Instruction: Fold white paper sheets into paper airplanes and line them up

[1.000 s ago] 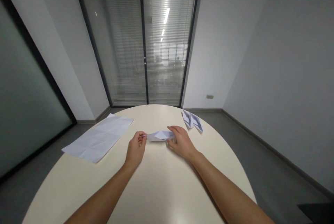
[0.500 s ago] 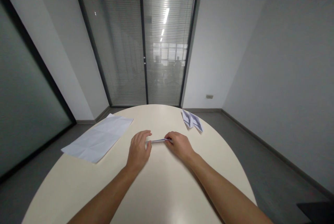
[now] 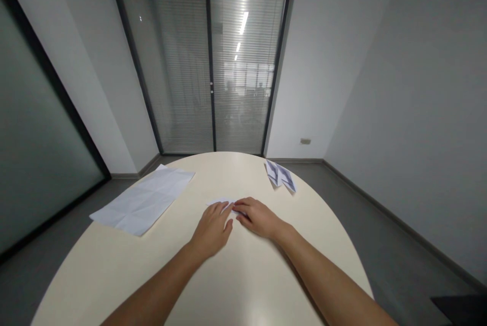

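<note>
A small folded white paper (image 3: 220,202) lies flat on the round cream table (image 3: 243,275). Most of it is hidden under my hands; only its far left edge shows. My left hand (image 3: 212,228) rests palm down with fingers stretched over the paper's left part. My right hand (image 3: 257,217) lies flat beside it, fingertips pressing on the paper's right part. The two hands almost touch at the fingertips.
A large creased white sheet (image 3: 144,200) lies at the table's left edge, partly overhanging it. A folded paper piece with dark markings (image 3: 280,175) sits at the far right of the table. Glass doors with blinds stand beyond the table.
The paper was held up between both hands, then lowered and flattened on the table. Both hands moved together and now press down on it with open palms.
</note>
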Demonstrator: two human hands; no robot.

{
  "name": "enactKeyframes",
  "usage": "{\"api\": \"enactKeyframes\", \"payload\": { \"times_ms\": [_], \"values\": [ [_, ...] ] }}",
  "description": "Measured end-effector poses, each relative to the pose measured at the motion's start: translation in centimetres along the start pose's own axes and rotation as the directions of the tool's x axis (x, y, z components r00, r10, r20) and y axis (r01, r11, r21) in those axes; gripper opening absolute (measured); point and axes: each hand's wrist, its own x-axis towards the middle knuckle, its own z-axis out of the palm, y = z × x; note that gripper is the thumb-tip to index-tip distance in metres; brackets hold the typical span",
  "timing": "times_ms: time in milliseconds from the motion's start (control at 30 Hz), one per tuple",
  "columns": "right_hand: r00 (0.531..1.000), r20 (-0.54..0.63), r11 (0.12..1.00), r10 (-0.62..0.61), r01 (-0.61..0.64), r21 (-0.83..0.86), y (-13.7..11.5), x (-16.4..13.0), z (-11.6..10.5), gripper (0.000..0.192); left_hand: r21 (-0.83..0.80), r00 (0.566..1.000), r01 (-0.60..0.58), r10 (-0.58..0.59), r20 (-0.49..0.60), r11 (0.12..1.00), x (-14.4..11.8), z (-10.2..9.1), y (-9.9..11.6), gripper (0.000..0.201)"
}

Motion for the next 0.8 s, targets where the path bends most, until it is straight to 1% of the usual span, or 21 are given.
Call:
{"api": "enactKeyframes", "payload": {
  "times_ms": [100, 200, 267, 333, 467, 533, 600, 700, 800],
  "values": [
    [0.997, 0.081, 1.000, 0.013, -0.013, -0.002, -0.6, -0.3, -0.3, 0.043, 0.060, 1.000, 0.019, -0.020, 0.024, 0.998, -0.1, -0.2, 0.2, 0.043],
    [0.978, 0.172, 0.992, 0.118, -0.106, -0.072, -1.6, -0.6, -0.2, 0.056, 0.079, 0.996, 0.070, -0.074, 0.053, 0.994, -0.2, 0.1, 0.3, 0.047],
    [0.962, 0.195, 0.978, 0.191, -0.168, -0.126, -2.4, -0.7, 0.1, 0.059, 0.080, 0.991, 0.113, -0.118, 0.060, 0.990, -0.2, 0.3, 0.3, 0.046],
    [0.954, 0.202, 0.967, 0.224, -0.192, -0.167, -3.3, -0.7, 0.4, 0.057, 0.084, 0.987, 0.149, -0.153, 0.050, 0.985, -0.2, 0.3, 0.2, 0.045],
    [0.951, 0.220, 0.957, 0.216, -0.162, -0.241, -5.2, -0.8, 1.0, 0.046, 0.112, 0.985, 0.166, -0.170, 0.023, 0.980, 0.0, 0.0, -0.1, 0.043],
    [0.945, 0.237, 0.947, 0.226, -0.156, -0.282, -6.1, -0.8, 1.4, 0.046, 0.134, 0.983, 0.175, -0.180, 0.025, 0.975, 0.1, -0.2, -0.3, 0.043],
    [0.934, 0.247, 0.933, 0.257, -0.173, -0.316, -6.6, -0.8, 1.8, 0.050, 0.152, 0.979, 0.193, -0.200, 0.028, 0.969, 0.0, -0.2, -0.5, 0.045],
    [0.911, 0.221, 0.902, 0.348, -0.260, -0.345, -6.6, -0.3, 2.2, 0.058, 0.152, 0.969, 0.244, -0.248, 0.011, 0.958, 0.0, 0.0, -0.8, 0.051],
    [0.869, 0.173, 0.856, 0.464, -0.391, -0.337, -5.3, 0.5, 1.8, 0.068, 0.132, 0.960, 0.278, -0.280, 0.001, 0.952, -0.1, 0.1, -0.9, 0.054]
  ]
}}
